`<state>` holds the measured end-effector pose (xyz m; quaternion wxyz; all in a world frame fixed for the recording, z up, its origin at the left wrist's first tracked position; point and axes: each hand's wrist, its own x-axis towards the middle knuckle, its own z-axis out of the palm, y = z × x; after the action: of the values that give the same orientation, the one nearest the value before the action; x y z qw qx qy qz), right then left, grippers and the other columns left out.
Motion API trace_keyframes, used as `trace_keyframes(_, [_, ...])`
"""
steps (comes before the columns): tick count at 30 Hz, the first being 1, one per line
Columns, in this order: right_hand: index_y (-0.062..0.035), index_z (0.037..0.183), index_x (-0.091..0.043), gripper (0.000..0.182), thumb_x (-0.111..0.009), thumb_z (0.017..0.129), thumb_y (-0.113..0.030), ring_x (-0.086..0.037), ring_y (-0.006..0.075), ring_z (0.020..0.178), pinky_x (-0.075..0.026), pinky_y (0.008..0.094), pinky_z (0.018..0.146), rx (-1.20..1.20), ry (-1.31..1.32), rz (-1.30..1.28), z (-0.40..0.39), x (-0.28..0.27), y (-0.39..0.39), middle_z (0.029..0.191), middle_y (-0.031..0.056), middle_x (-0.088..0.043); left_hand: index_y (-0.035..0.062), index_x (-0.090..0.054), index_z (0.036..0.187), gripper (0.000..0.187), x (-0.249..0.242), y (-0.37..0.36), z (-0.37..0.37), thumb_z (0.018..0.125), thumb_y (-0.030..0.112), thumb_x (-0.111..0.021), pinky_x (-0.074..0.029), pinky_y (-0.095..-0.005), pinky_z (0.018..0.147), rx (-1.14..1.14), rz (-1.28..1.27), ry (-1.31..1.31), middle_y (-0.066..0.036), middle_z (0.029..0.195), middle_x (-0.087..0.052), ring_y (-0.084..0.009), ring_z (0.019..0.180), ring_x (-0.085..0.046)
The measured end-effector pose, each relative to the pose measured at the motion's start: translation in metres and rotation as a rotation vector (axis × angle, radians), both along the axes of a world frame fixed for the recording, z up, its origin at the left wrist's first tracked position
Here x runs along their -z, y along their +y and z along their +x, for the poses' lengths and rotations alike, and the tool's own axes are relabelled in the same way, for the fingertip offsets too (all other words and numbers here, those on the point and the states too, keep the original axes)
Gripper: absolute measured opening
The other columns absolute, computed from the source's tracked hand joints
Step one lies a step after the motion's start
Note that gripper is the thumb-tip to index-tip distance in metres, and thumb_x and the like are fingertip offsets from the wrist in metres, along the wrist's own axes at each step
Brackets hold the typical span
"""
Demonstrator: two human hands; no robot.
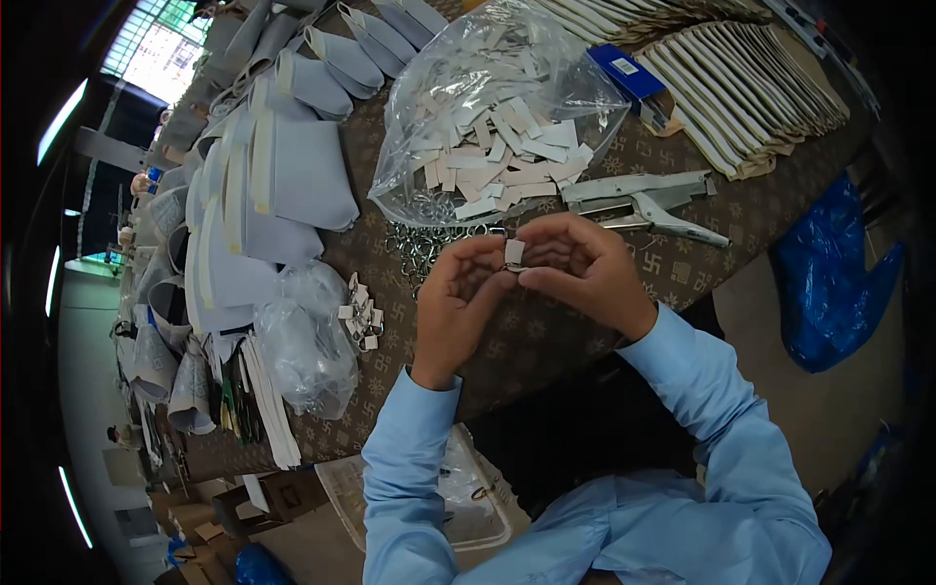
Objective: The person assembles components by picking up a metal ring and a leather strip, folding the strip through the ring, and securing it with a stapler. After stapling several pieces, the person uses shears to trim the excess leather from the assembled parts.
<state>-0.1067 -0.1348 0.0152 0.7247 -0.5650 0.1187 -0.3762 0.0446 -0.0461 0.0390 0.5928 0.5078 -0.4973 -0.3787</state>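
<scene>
Above the front part of the table, my left hand and my right hand meet fingertip to fingertip. Both pinch a small white strip, which seems folded over a metal ring partly hidden by the fingers. Just behind my left hand lies a pile of metal rings. A clear plastic bag spreads open beyond, full of loose pale strips. To the right of it rests a metal plier stapler. Left of my left hand is a small heap of ringed white tabs.
Stacked grey fabric pieces and a crumpled plastic bag occupy the left side. A blue box and rows of layered pale pieces are at the back right. A plastic crate stands below the table; a blue bag lies right.
</scene>
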Motion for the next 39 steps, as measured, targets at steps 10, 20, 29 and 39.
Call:
trace_keyframes(10, [-0.0011,0.100,-0.064,0.022,-0.069,0.080,-0.007,-0.062,0.0125,0.080,-0.049,0.0225,0.068,0.353,0.132,-0.415,0.002,0.004,-0.003,0.092,0.0079,-0.063,-0.0027,-0.056,0.114,0.028,0.006,-0.007,-0.011,0.087,0.001,-0.059,-0.043,-0.0168,0.073,-0.021,0.151,0.198,-0.004,0.099,-0.057,-0.0044,0.083,-0.054])
trace_keyframes(20, [0.0015,0.095,-0.064,0.017,-0.069,0.081,-0.008,-0.063,0.0099,0.080,-0.050,0.0211,0.068,0.239,0.132,-0.014,0.004,-0.004,0.001,0.089,0.0074,-0.066,-0.0006,-0.062,0.103,0.018,0.012,-0.006,-0.008,0.086,-0.002,-0.058,-0.043,-0.0177,0.070,-0.162,0.021,-0.187,-0.004,0.094,-0.058,-0.0055,0.081,-0.053])
trace_keyframes(29, [0.0033,0.094,-0.063,0.016,-0.066,0.084,-0.008,-0.065,0.0109,0.074,-0.052,0.0213,0.066,0.127,0.148,0.051,-0.001,-0.007,-0.001,0.084,0.0076,-0.067,-0.0029,-0.060,0.102,0.018,0.002,-0.004,-0.006,0.085,-0.006,-0.057,-0.046,-0.0199,0.073,-0.074,0.012,-0.139,-0.006,0.096,-0.059,-0.0090,0.084,-0.058])
trace_keyframes(39, [0.0027,0.093,-0.062,0.014,-0.065,0.084,-0.008,-0.064,0.0111,0.074,-0.052,0.0217,0.066,0.084,0.118,-0.007,-0.002,-0.003,-0.003,0.084,0.0077,-0.067,-0.0060,-0.059,0.099,0.015,-0.006,-0.001,-0.004,0.084,-0.005,-0.058,-0.049,-0.0219,0.074,-0.007,0.072,0.005,-0.007,0.097,-0.060,-0.0116,0.084,-0.060])
